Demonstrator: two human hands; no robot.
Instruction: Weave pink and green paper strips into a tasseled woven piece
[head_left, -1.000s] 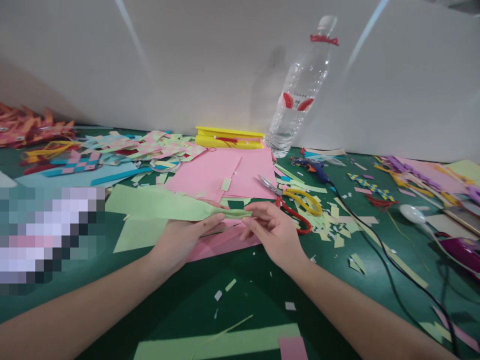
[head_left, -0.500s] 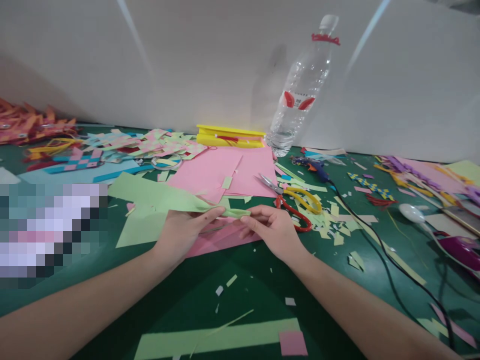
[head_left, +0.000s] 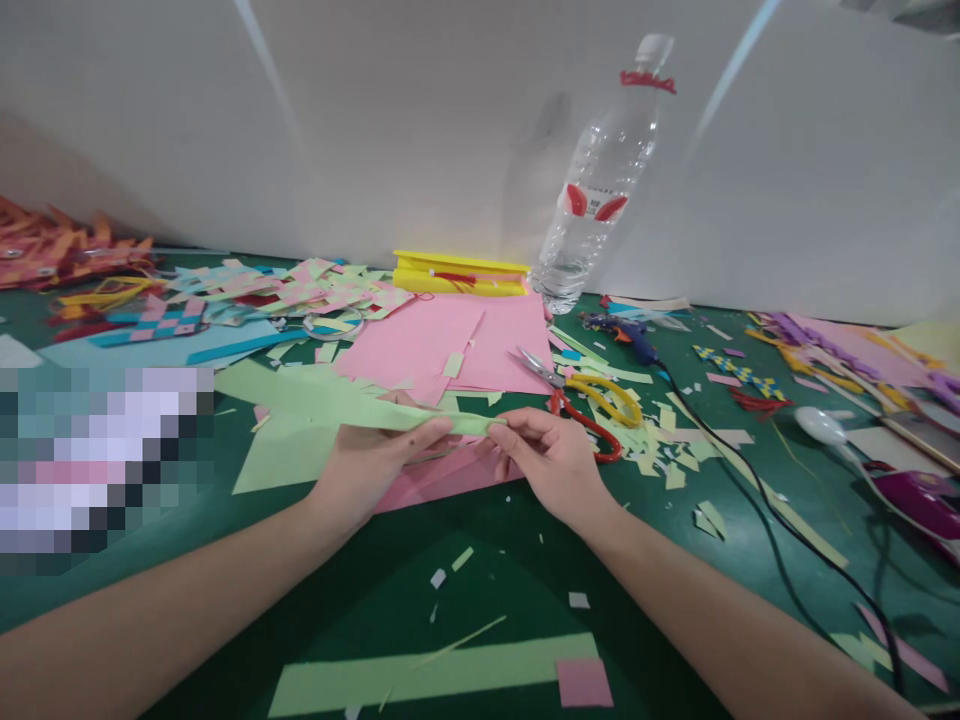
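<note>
Between my two hands is a strip of light green paper (head_left: 367, 408), raised a little over the table and folded lengthwise near its right end. My left hand (head_left: 382, 455) pinches it with the thumb on top, the other fingers mostly hidden beneath. At the right tip, my right hand (head_left: 551, 455) grips the paper between thumb and fingers. Under the hands lie pink paper sheets (head_left: 435, 482) and, to the left, a flat green sheet (head_left: 277, 465). Scissors (head_left: 607, 395) with yellow and red handles rest just beyond my right hand, blades apart.
A clear plastic bottle (head_left: 600, 190) leans by the white wall, beside a yellow folded piece (head_left: 457, 275). A blue glue gun (head_left: 634, 340) trails a black cord at right, near a purple-handled tool (head_left: 919, 505). Paper scraps (head_left: 652, 450) litter the green table (head_left: 450, 560). A green strip (head_left: 435, 675) lies in front.
The green strip now lies flatter and straighter between my hands, its left part lower. My right hand has slid very slightly to the right along its end.
</note>
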